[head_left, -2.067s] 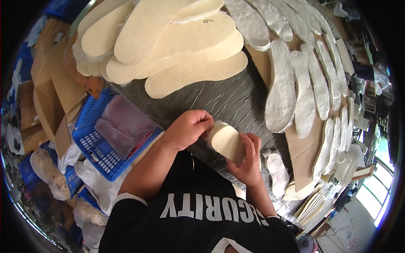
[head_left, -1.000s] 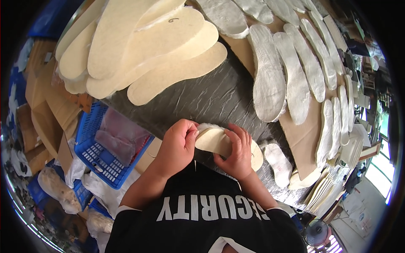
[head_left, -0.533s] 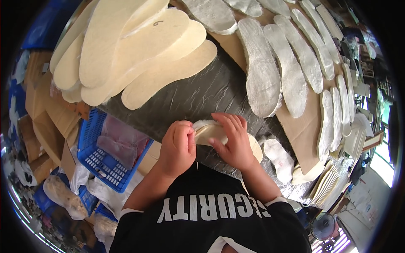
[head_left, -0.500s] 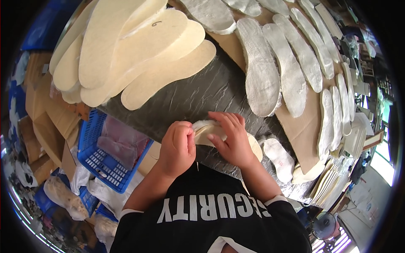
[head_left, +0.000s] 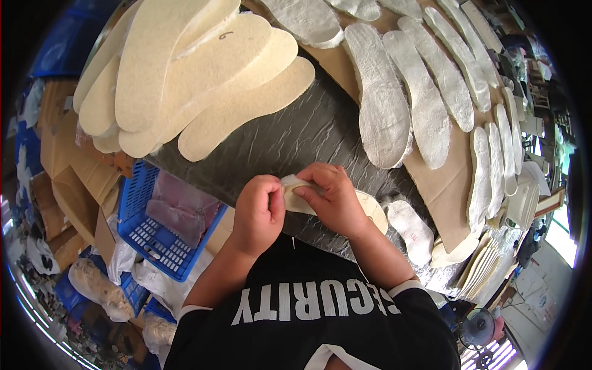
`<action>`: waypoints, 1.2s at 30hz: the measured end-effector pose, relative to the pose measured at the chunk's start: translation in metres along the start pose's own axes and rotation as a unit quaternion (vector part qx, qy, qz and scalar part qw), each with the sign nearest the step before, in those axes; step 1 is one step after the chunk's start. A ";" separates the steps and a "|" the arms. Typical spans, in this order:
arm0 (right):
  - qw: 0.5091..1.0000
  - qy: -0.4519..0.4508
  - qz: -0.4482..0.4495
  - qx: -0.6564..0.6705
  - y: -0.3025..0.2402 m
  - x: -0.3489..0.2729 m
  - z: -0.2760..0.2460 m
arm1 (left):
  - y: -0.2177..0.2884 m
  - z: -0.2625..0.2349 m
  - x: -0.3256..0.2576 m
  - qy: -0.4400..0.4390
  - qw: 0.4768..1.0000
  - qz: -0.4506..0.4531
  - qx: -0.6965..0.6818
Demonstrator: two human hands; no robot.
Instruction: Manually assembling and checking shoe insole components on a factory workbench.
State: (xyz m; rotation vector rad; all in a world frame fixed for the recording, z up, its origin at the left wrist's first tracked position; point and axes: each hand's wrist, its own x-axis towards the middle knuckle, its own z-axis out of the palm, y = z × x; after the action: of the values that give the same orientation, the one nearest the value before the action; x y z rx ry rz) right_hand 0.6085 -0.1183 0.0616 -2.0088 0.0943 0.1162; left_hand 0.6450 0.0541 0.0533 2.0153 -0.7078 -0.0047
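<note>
A cream insole [head_left: 297, 202] with a white fleecy edge is held between my two hands, above the near edge of the dark table. My left hand [head_left: 259, 211] is closed in a pinch on its left end. My right hand [head_left: 336, 200] grips its upper edge, the thumb lying on the cream face and the fingers curled behind. Past my right wrist a rounded cream end [head_left: 374, 214] shows; my hand hides whether it belongs to the same insole. A small white fleece insole [head_left: 409, 232] lies to the right of it.
A pile of large cream insoles [head_left: 216, 68] covers the far left of the dark table [head_left: 290, 123]. White fleece insoles [head_left: 383, 105] lie in rows on cardboard [head_left: 441, 197] to the right. A blue basket [head_left: 132, 231] stands below at left, and a fan [head_left: 478, 325] at lower right.
My right hand has closed more tightly over the insole, its fingers now curled where they were spread, covering more of it. My left hand keeps its pinch, almost unmoved.
</note>
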 end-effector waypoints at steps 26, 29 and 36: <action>0.998 -0.055 0.030 -0.012 0.015 -0.017 -0.030 | -0.032 -0.008 -0.009 -0.041 0.877 -0.257 -0.405; 0.993 -0.035 0.081 0.072 0.023 -0.016 -0.027 | -0.024 -0.004 -0.003 -0.008 0.850 -0.304 -0.430; 0.810 -0.113 0.289 0.497 0.039 -0.005 -0.044 | 0.017 -0.028 0.035 -0.065 0.991 -0.003 -0.117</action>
State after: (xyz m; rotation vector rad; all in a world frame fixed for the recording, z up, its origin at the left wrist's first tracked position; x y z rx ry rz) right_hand 0.6007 -0.1746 0.0458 -0.8456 0.5069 0.5689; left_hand 0.6738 0.0531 0.0912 1.8039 -0.7459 -0.2144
